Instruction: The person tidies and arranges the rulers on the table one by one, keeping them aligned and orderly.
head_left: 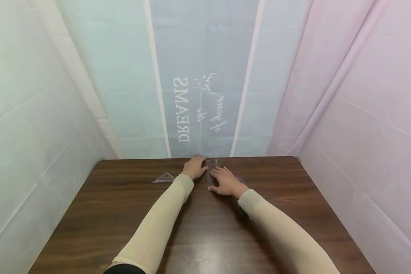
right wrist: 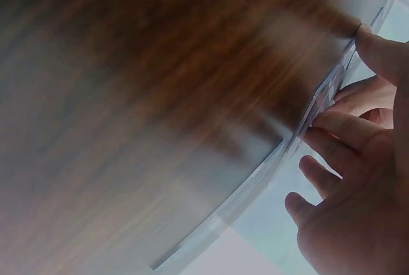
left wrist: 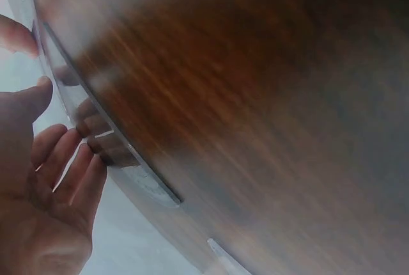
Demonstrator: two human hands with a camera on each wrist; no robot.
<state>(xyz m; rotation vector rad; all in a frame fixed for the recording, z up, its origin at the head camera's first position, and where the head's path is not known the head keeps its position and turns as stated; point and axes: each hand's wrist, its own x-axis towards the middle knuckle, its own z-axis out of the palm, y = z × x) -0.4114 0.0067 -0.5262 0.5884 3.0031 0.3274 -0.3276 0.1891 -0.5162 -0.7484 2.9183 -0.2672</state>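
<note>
Two clear plastic rulers stand side by side near the far edge of the table: a left ruler (head_left: pixel 209 175) and a right ruler (head_left: pixel 217 163). My left hand (head_left: pixel 193 167) lies left of them, its thumb at the left ruler's side; in the left wrist view its fingers spread behind a clear strip (left wrist: pixel 150 182). With fingers extended, my right hand (head_left: pixel 227 182) touches the rulers, thumb at the left ruler's near end. The right wrist view shows its thumb and fingertips along a clear edge (right wrist: pixel 313 105). A clear set square (head_left: pixel 164 177) lies left of my left hand.
Another clear piece (head_left: pixel 240 179) lies partly hidden behind my right hand. The dark wooden table (head_left: pixel 205 236) ends at a hanging cloth (head_left: pixel 205 45) with printed lettering. Pale cloth walls (head_left: pixel 370 160) flank both sides.
</note>
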